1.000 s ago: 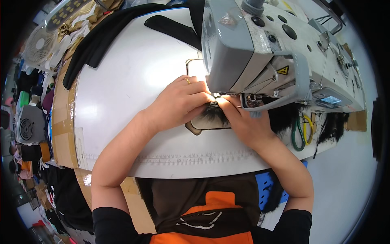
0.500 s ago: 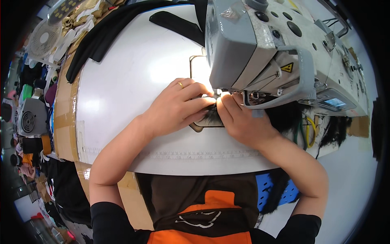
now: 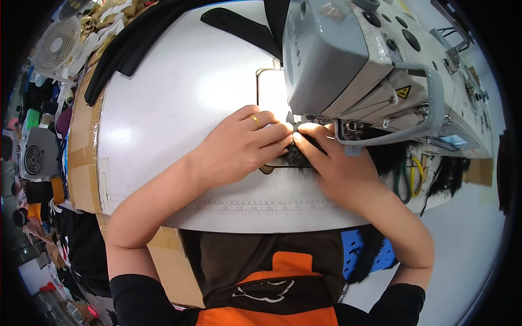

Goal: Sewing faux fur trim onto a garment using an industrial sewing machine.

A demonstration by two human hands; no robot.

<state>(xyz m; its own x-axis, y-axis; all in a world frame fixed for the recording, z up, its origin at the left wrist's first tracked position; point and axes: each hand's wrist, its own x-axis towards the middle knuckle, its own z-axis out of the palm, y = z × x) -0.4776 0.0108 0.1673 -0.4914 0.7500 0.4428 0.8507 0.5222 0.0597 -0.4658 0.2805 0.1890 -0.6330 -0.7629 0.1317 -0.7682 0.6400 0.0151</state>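
My left hand [image 3: 241, 145], with a gold ring, has curled fingers pressed on black furry fabric [image 3: 298, 162] at the needle area of a grey-and-white sewing machine [image 3: 334, 65]. My right hand [image 3: 343, 171] grips the same fur from the right, index fingertip and thumb close to my left fingertips beside the presser foot [image 3: 311, 119]. The fingers partly hide what is pinched there. More dark fur spreads to the right under the machine's arm. A lit metal plate [image 3: 269, 89] shows behind my left hand.
Black cloth strips [image 3: 234, 27] lie along the white table's [image 3: 147, 136] back and left. Green [image 3: 402, 185] and yellow [image 3: 417, 174] scissor handles sit at the right with fur scraps. A fan [image 3: 57, 46] stands left; a blue perforated tray [image 3: 383, 255] shows below the table edge.
My hands have stayed at the needle with small finger shifts. My left hand and forearm sit slightly farther left; the machine appears shifted a little right in the view.
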